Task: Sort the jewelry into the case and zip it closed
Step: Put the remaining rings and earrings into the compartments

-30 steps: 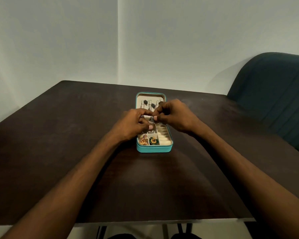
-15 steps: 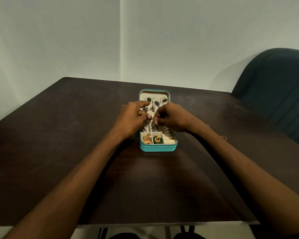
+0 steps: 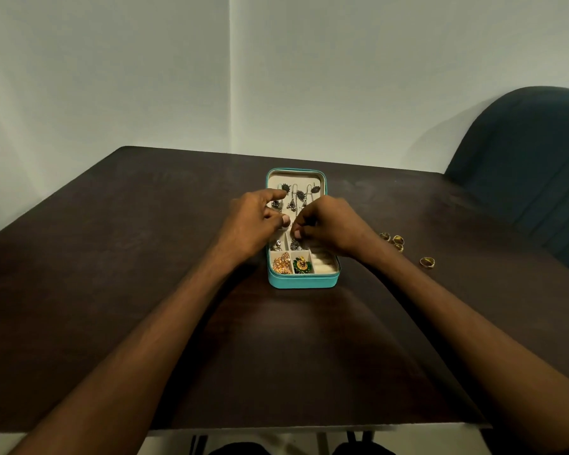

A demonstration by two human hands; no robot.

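- The dark wooden tabletop carries everything; both bare forearms reach across its near edge toward the teal jewelry case, which lies open at its middle.
- In the case's nearest row sit a gold filigree piece in the left compartment and a green and gold piece in the one beside it; cream ring rolls fill the right side.
- One row farther in, a small silver piece lies in the left compartment and a dark silver piece in the next.
- The right hand hovers over the right half of the case, its fingers curled with the tips drawn together just above the dark silver piece; whether they pinch anything cannot be told.
- The left hand is over the case's left edge, forefinger stretched toward the lid, the other fingers bent, thumb tip close to the right hand's fingertips; what it holds, if anything, cannot be told.
- Right of the case, gold rings lie in a small cluster on the tabletop, and a single gold ring lies farther right.
- The case's open lid lies flat beyond the hands, with dark silver drop earrings hung on its cream lining.
- Beyond the case to the right stands a dark teal chair.
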